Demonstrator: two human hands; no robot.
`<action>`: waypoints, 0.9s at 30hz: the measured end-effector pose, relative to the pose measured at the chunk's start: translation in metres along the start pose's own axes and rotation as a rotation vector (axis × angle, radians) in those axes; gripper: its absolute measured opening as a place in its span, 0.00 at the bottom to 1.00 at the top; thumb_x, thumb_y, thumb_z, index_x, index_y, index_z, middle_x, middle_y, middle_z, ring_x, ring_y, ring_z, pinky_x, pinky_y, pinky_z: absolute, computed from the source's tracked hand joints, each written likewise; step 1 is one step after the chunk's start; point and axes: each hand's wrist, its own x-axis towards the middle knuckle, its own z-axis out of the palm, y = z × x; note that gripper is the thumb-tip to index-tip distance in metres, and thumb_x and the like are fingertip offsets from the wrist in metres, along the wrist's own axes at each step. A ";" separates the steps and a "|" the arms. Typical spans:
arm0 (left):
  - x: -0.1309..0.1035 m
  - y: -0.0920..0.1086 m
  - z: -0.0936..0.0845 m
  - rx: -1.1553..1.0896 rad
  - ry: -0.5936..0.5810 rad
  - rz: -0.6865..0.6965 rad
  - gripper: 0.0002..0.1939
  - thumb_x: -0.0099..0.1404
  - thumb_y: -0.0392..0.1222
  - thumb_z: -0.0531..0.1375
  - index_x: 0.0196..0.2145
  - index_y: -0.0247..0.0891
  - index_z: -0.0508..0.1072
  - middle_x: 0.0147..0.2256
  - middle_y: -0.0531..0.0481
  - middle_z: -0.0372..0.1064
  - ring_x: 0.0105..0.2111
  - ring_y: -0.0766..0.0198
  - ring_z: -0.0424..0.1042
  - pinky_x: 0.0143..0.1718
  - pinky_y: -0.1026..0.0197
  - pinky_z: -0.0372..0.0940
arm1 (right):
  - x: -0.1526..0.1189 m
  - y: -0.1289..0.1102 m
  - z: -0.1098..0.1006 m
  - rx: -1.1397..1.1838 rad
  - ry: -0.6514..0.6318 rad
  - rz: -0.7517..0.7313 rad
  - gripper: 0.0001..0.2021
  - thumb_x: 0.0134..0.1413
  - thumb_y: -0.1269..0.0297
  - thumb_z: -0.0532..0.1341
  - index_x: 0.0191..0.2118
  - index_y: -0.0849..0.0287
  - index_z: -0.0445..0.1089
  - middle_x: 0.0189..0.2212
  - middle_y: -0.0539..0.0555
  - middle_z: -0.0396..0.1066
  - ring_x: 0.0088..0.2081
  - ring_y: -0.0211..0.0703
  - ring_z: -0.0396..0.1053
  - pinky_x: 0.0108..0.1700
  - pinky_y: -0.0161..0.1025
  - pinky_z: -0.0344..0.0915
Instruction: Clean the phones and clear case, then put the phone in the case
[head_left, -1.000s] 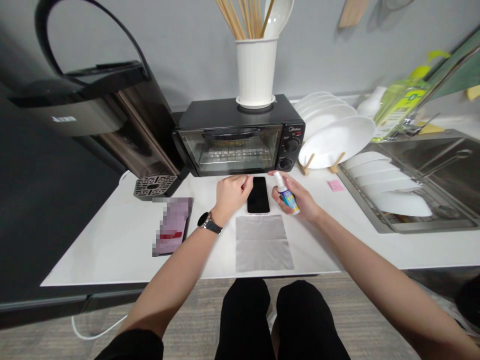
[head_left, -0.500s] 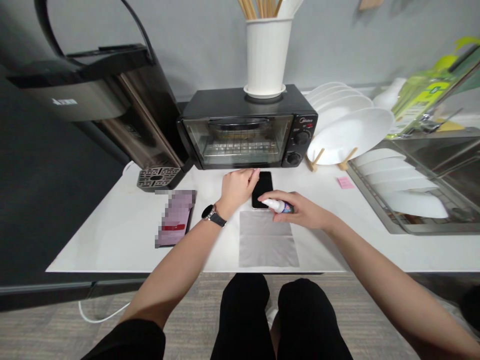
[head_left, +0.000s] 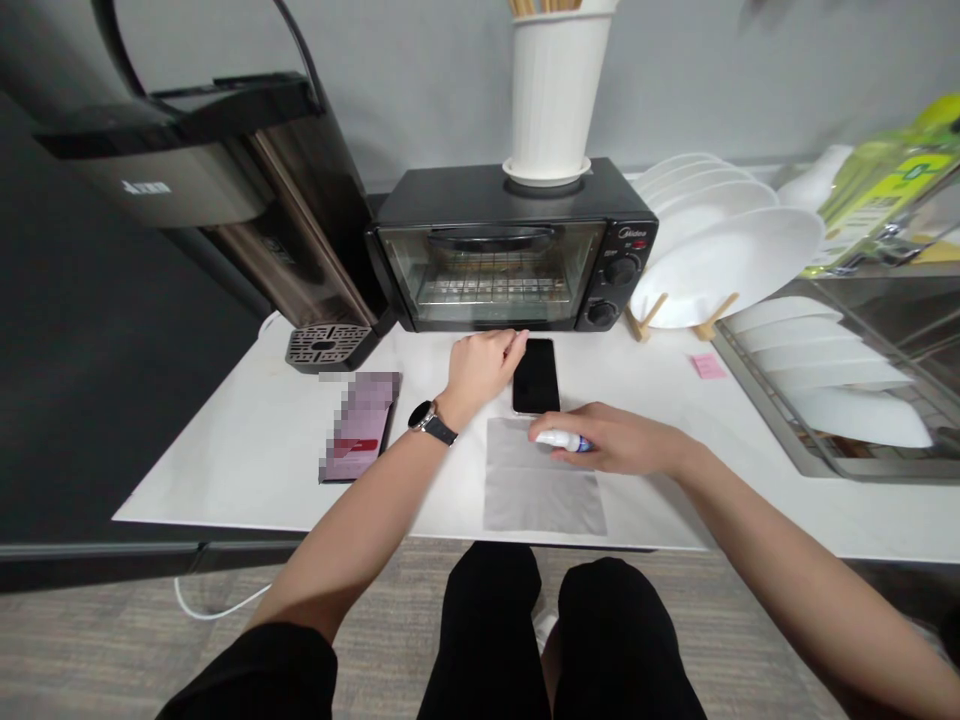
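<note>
A black-screened phone (head_left: 535, 376) lies on the white counter in front of the oven. Just left of it rests my left hand (head_left: 484, 370), its fingers curled; whether it holds something is hidden. My right hand (head_left: 600, 437) is closed around a small white spray bottle (head_left: 559, 440) with a blue label, its nozzle pointing left. That bottle is over the upper part of a grey cloth (head_left: 541, 500), which lies flat in front of the phone. To the left of my watch lies a second phone (head_left: 361, 425) with a pinkish screen.
Behind the phone stands a black toaster oven (head_left: 517, 200) bearing a white cup (head_left: 559, 100). A water dispenser (head_left: 225, 180) is at the left. Plates (head_left: 739, 265) stand in a wooden rack at the right, beside a pink note (head_left: 709, 366) and a sink (head_left: 810, 465).
My right hand has moved toward me with the spray bottle, off the phone's lower end to over the cloth. My left hand stays beside the phone. The view has shifted slightly.
</note>
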 end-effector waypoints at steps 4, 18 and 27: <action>0.000 0.000 0.001 0.011 -0.013 -0.005 0.29 0.82 0.54 0.48 0.27 0.41 0.75 0.28 0.45 0.78 0.26 0.58 0.73 0.29 0.57 0.51 | -0.001 0.000 0.003 -0.039 -0.005 0.004 0.12 0.74 0.59 0.55 0.57 0.51 0.69 0.35 0.50 0.76 0.28 0.40 0.66 0.34 0.37 0.60; 0.000 -0.002 0.000 -0.001 0.011 -0.008 0.28 0.81 0.54 0.49 0.26 0.41 0.73 0.28 0.46 0.78 0.27 0.58 0.74 0.29 0.56 0.49 | 0.001 -0.005 0.005 -0.298 0.110 0.043 0.12 0.77 0.59 0.51 0.55 0.49 0.70 0.42 0.53 0.80 0.31 0.44 0.73 0.36 0.40 0.60; 0.000 -0.003 0.001 -0.005 0.012 -0.018 0.28 0.81 0.54 0.49 0.27 0.41 0.74 0.29 0.46 0.79 0.28 0.58 0.75 0.29 0.56 0.50 | 0.001 -0.007 0.006 -0.244 0.166 -0.065 0.16 0.78 0.58 0.52 0.64 0.51 0.66 0.47 0.56 0.78 0.35 0.42 0.75 0.39 0.39 0.65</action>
